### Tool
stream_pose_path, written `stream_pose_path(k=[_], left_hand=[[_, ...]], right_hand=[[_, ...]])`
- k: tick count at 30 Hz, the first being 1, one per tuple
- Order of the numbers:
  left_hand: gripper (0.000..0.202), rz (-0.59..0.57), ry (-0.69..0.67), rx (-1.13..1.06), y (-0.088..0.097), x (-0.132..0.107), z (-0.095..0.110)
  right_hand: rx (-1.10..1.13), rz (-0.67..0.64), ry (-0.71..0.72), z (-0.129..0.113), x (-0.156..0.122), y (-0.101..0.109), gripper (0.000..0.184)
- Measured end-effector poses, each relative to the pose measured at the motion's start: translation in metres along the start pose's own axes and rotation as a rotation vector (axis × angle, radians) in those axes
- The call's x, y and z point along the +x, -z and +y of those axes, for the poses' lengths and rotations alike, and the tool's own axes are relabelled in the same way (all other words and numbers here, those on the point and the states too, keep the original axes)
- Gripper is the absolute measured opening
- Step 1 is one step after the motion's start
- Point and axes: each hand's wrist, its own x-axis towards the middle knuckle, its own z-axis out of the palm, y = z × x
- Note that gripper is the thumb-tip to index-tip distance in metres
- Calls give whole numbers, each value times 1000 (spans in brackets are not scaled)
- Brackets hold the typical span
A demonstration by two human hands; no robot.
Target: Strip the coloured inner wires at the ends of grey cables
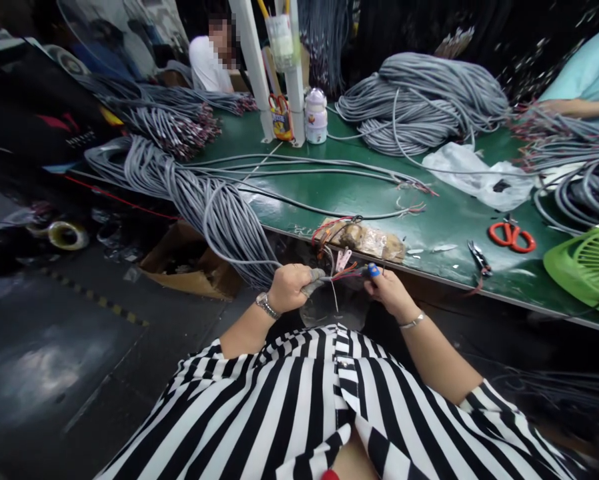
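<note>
My left hand [292,287] is closed around the end of a grey cable [219,220] whose thin coloured wires [342,270] fan out toward my right hand. My right hand [387,290] grips a small tool with a blue handle [373,270] held against those wire ends. Both hands sit just below the front edge of the green table [339,193], above my striped shirt. A thick bundle of grey cables drapes off the table edge to the left of my left hand.
On the table lie red scissors [512,237], small pliers [479,259], a clear bag of parts [369,240], a white plastic bag [479,175], a coil of grey cable [424,100] and a green fan [587,267]. Two other people sit at the far side.
</note>
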Motion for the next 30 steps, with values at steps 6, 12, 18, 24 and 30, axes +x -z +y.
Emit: stream_pose_path(k=[6, 12, 18, 24, 30], left_hand=[[20, -87, -22, -11, -6, -1, -2], [23, -302, -46, 57, -1, -9, 3], [19, -450, -69, 136, 1, -16, 10], [16, -469, -31, 153, 4, -21, 13], [23, -291, 4, 8, 5, -32, 16]], right_hand=[[172, -217, -149, -15, 11, -18, 51], [28, -412, -161, -21, 11, -30, 46], [-227, -434, -115, -24, 1, -41, 38], [-54, -143, -43, -5, -10, -61, 34], [437, 194, -96, -1, -5, -47, 41]])
